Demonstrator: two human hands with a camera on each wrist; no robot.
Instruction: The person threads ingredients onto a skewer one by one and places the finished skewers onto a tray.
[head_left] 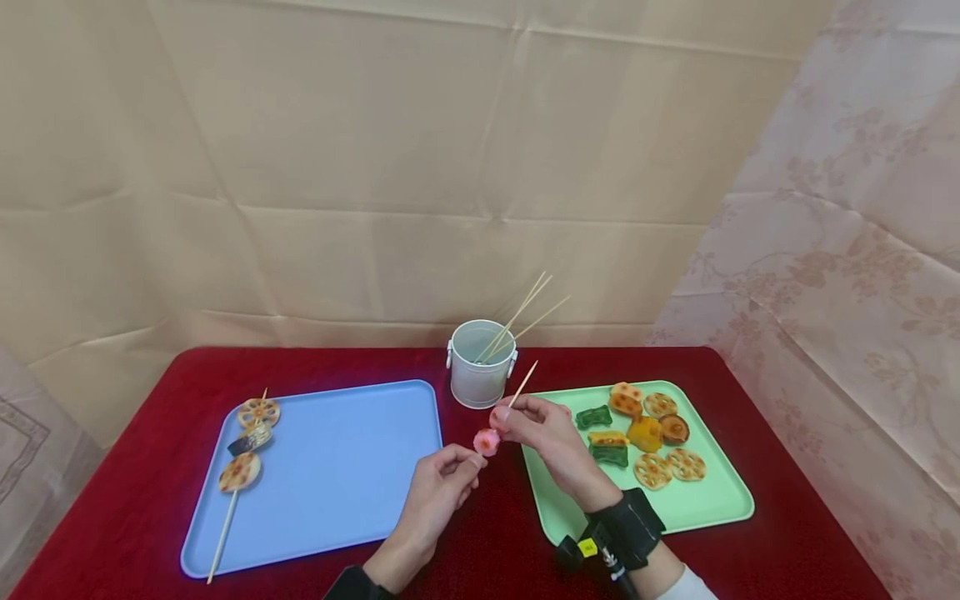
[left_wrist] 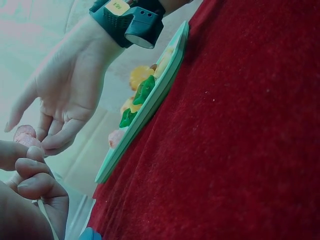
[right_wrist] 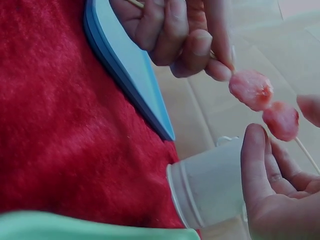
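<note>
Between the two trays, my left hand [head_left: 442, 487] grips a thin wooden skewer [right_wrist: 135, 3] by its lower part. Two pink, browned food pieces [right_wrist: 251, 89] are threaded on it, touching each other. My right hand [head_left: 551, 437] has its thumb and fingers about the upper pink piece [right_wrist: 281, 121], partly covering it in the head view. The skewer's pointed tip [head_left: 528, 375] sticks out above that hand. In the left wrist view, curled left fingers [left_wrist: 35, 185] hide much of the skewer.
A blue tray [head_left: 352, 467] at left bears a loaded skewer [head_left: 225, 533]. Behind my hands stands a white bucket [head_left: 478, 385] with several bare skewers [head_left: 536, 287]. The green tray [head_left: 712, 500] at right holds lotus slices [head_left: 652, 472], green pieces [head_left: 594, 417] and other food pieces.
</note>
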